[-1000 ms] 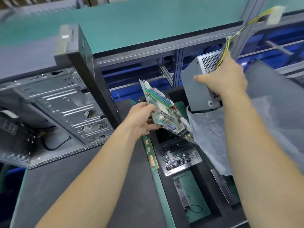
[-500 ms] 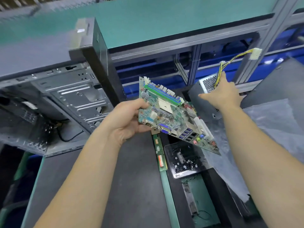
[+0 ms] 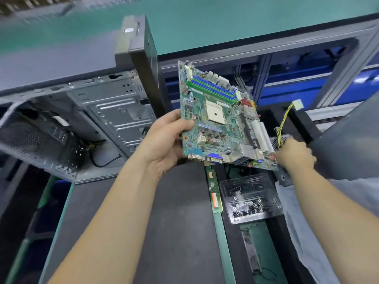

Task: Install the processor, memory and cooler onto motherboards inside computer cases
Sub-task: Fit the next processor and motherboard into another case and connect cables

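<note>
My left hand (image 3: pixel 166 140) grips a green motherboard (image 3: pixel 221 119) by its left edge and holds it up in the air, face toward me, with its beige processor socket and blue-green memory slots showing. An open grey computer case (image 3: pixel 106 117) lies on its side at the left, its bare mounting plate exposed. My right hand (image 3: pixel 295 154) is lower right, behind the board's corner, on a grey metal power supply (image 3: pixel 276 141) with yellow-black cables (image 3: pixel 284 121); the board hides most of that unit and my fingers. A memory stick (image 3: pixel 214 191) lies on the bench below.
A clear plastic box (image 3: pixel 250 199) with several small screws sits on the bench right of the memory stick. Translucent plastic wrap (image 3: pixel 303 232) covers the right side. A dark grey panel (image 3: pixel 348 140) leans at the far right. Behind runs an upper green shelf (image 3: pixel 225 23) on metal posts.
My left hand raised the motherboard and turned its face toward me. My right hand lowered the power supply down to the bench at the right.
</note>
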Motion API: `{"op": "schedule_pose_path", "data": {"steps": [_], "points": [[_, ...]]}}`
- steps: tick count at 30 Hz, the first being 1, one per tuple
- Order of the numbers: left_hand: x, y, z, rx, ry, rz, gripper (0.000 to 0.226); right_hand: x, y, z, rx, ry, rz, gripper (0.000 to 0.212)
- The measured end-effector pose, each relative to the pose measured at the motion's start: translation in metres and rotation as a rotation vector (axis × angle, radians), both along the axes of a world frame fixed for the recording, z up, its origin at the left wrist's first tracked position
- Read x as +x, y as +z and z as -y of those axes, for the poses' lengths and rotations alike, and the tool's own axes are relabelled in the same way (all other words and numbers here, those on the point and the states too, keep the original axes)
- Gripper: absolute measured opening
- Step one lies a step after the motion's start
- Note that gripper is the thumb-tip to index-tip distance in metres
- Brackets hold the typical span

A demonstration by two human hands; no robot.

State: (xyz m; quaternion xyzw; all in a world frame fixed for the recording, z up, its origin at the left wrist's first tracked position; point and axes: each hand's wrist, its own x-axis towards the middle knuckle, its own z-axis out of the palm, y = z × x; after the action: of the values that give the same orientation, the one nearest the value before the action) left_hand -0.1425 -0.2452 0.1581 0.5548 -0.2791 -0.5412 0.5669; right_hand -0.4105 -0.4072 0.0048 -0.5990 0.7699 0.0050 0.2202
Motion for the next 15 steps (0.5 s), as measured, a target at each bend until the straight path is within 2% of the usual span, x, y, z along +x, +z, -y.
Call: {"op": "schedule_pose_path", "data": {"steps": [3, 5, 7, 8, 10, 12, 15], "points": [[0.004, -0.014, -0.004, 0.001, -0.007, -0.061, 0.032, 0.0, 0.007, 0.002, -0.036, -0.012, -0.015, 0.05], [0.009, -0.022, -0.011, -0.004, -0.022, -0.102, 0.035, 0.005, 0.017, 0.003, -0.207, 0.013, 0.011, 0.035], [0.018, -0.028, -0.022, -0.026, -0.051, -0.143, 0.042, 0.012, 0.03, -0.005, -0.411, 0.009, 0.239, 0.028], [0.024, -0.031, -0.03, -0.036, -0.075, -0.155, 0.046, 0.017, 0.036, -0.01, -0.435, -0.031, 0.422, 0.035], [0.033, -0.037, -0.046, -0.029, -0.14, -0.151, 0.057, 0.028, 0.052, -0.021, -0.306, -0.22, 0.755, 0.062], [0.041, -0.045, -0.066, -0.011, -0.209, -0.148, 0.061, 0.034, 0.05, -0.038, -0.188, -0.381, 0.875, 0.074], [0.052, -0.062, -0.1, 0.006, -0.322, -0.176, 0.063, 0.032, 0.036, -0.08, -0.217, -0.445, 0.96, 0.074]]}}
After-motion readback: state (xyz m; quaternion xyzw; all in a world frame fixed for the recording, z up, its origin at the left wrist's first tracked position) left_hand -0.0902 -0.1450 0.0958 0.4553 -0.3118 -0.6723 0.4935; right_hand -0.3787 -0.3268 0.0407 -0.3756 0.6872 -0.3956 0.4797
